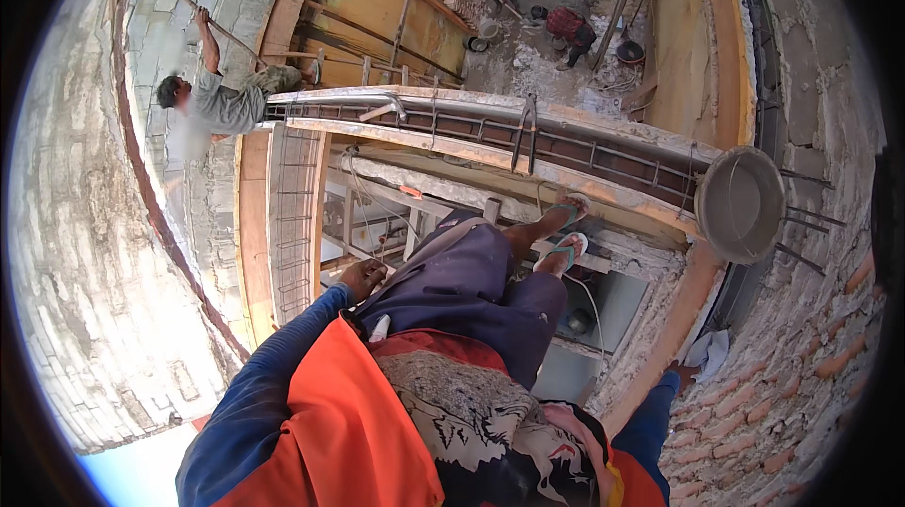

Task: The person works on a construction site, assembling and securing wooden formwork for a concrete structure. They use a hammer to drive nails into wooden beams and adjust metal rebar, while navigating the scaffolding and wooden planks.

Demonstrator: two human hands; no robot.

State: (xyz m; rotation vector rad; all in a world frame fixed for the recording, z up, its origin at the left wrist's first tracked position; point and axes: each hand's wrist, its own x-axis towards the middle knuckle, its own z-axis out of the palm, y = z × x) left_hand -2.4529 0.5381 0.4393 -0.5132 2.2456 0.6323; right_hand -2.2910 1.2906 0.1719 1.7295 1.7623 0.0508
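Note:
My left hand [362,279] is beside my left thigh, its fingers curled inward; whatever they may hold is too small to make out. On the right, my right hand [685,373] touches the edge by the rough brick wall, next to a crumpled white cloth or paper [709,351]. Its fingers are mostly hidden. A round grey bucket [743,204] with a wire handle stands at the right end of the formwork. Long-handled pincers [524,135] lie across the reinforcing bars [471,126] of the beam trough. Farther left on that trough rests a hammer-like tool [382,111].
My sandalled feet [569,215] are on the narrow framing, with openings below. Bare rod ends [806,220] jut out right. At left a person [222,97] leans on the formwork, gripping a pole. Two people [566,26] work far below among props.

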